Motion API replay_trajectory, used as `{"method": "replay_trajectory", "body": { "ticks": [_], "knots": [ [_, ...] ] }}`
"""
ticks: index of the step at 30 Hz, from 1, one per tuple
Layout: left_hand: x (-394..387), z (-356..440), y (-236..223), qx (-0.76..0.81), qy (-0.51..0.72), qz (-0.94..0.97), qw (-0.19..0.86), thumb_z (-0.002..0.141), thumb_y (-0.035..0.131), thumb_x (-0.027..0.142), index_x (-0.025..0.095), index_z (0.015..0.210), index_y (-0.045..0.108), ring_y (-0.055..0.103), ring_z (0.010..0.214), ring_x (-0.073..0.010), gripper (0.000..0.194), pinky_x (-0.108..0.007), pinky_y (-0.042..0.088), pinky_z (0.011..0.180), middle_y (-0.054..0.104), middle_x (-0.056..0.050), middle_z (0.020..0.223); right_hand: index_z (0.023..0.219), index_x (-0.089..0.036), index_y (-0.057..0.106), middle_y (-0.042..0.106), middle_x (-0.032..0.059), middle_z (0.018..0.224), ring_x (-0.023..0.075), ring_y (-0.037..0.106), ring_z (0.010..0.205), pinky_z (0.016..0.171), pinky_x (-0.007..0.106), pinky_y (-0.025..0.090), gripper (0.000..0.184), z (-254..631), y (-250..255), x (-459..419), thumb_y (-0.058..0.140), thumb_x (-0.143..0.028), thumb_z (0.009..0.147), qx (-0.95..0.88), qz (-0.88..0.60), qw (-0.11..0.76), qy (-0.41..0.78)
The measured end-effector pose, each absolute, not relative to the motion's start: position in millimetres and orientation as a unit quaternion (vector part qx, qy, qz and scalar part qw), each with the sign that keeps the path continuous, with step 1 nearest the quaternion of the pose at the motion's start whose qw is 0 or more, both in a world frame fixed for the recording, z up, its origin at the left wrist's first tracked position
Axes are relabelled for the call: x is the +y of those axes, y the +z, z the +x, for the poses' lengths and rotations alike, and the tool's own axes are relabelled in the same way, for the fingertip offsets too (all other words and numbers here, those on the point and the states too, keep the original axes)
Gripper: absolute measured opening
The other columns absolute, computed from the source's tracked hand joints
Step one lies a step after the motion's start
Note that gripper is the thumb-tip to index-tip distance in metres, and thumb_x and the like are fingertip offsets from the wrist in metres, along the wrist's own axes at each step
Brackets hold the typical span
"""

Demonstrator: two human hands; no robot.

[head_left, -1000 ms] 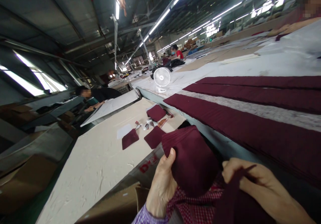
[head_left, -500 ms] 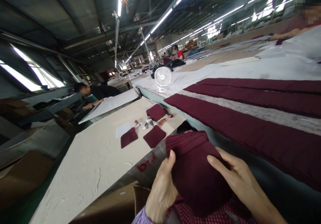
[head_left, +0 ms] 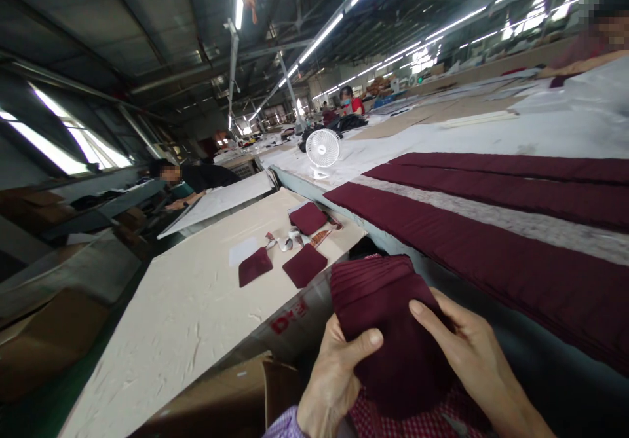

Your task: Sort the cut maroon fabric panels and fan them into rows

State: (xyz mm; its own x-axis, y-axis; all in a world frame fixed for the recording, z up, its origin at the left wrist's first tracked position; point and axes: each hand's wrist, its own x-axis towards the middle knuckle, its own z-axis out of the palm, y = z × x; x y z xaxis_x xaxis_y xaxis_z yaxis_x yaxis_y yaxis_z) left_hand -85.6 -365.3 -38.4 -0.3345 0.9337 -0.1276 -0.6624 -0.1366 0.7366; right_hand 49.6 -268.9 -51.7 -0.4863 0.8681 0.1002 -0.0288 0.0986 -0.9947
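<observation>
Both my hands hold a folded bundle of maroon fabric point(head_left: 388, 320) low in the view, its pleated or layered edge facing away from me. My left hand point(head_left: 334, 376) grips its near left side, with the thumb lying across the front. My right hand point(head_left: 464, 359) presses on its right side, fingers spread over the cloth. Beyond the bundle, two small maroon fabric squares point(head_left: 304, 265) point(head_left: 255, 266) and a third point(head_left: 308, 219) lie on a cream table point(head_left: 171, 320), near white ribbon pieces point(head_left: 285, 241).
Long stacks of maroon fabric strips point(head_left: 491, 248) lie on a white-covered table to the right. A cardboard box point(head_left: 211, 399) sits below the near edge. A white fan point(head_left: 323, 148) stands farther on. Co-workers sit at left point(head_left: 196, 179), far ahead point(head_left: 351, 101) and upper right point(head_left: 590, 38).
My left thumb has swung from the bundle's top edge across its front. My right hand stays on the bundle, and the bundle has shifted slightly right and upward.
</observation>
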Motion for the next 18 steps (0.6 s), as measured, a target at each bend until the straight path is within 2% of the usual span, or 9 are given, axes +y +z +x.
{"method": "replay_trajectory", "body": {
  "ticks": [4, 11, 14, 16, 18],
  "knots": [
    [-363, -84, -37, 0.382, 0.745, 0.125, 0.532, 0.068, 0.089, 0.02, 0.019, 0.094, 0.08, 0.076, 0.095, -0.0266, 0.028, -0.043, 0.055, 0.099, 0.082, -0.009, 0.093, 0.08, -0.021, 0.065, 0.067, 0.0018, 0.081, 0.0222, 0.065, 0.077, 0.069, 0.028, 0.058, 0.033, 50, -49, -271, 0.061, -0.053, 0.089, -0.662, -0.324, 0.387, 0.554],
    [-364, -90, -39, 0.4, 0.737, 0.111, 0.534, 0.066, 0.09, 0.019, 0.018, 0.093, 0.08, 0.076, 0.093, -0.0276, 0.029, -0.043, 0.056, 0.095, 0.081, -0.01, 0.089, 0.085, -0.021, 0.065, 0.066, 0.0028, 0.084, 0.02, 0.064, 0.078, 0.069, 0.028, 0.056, 0.032, 49, -59, -269, 0.054, -0.048, 0.097, -0.713, -0.301, 0.377, 0.51],
    [-366, -94, -40, 0.417, 0.731, 0.123, 0.526, 0.066, 0.09, 0.021, 0.018, 0.094, 0.081, 0.077, 0.089, -0.0269, 0.029, -0.041, 0.057, 0.093, 0.081, -0.01, 0.087, 0.101, -0.024, 0.065, 0.065, 0.0066, 0.107, 0.0234, 0.066, 0.094, 0.077, 0.032, 0.057, 0.023, 49, -65, -265, 0.06, -0.045, 0.095, -0.726, -0.312, 0.445, 0.422],
    [-368, -97, -40, 0.43, 0.717, 0.151, 0.528, 0.068, 0.089, 0.022, 0.017, 0.094, 0.081, 0.077, 0.087, -0.0263, 0.028, -0.04, 0.057, 0.092, 0.081, -0.01, 0.087, 0.112, -0.027, 0.065, 0.057, 0.0084, 0.129, 0.0281, 0.059, 0.116, 0.092, 0.04, 0.054, 0.025, 49, -66, -263, 0.065, -0.043, 0.093, -0.752, -0.286, 0.503, 0.317],
    [-370, -99, -41, 0.44, 0.693, 0.189, 0.539, 0.07, 0.088, 0.024, 0.016, 0.095, 0.081, 0.077, 0.085, -0.0261, 0.027, -0.038, 0.057, 0.09, 0.081, -0.01, 0.086, 0.113, -0.031, 0.066, 0.048, 0.007, 0.141, 0.0303, 0.05, 0.128, 0.103, 0.046, 0.048, 0.023, 49, -65, -263, 0.067, -0.041, 0.092, -0.786, -0.243, 0.513, 0.244]
  ]
}}
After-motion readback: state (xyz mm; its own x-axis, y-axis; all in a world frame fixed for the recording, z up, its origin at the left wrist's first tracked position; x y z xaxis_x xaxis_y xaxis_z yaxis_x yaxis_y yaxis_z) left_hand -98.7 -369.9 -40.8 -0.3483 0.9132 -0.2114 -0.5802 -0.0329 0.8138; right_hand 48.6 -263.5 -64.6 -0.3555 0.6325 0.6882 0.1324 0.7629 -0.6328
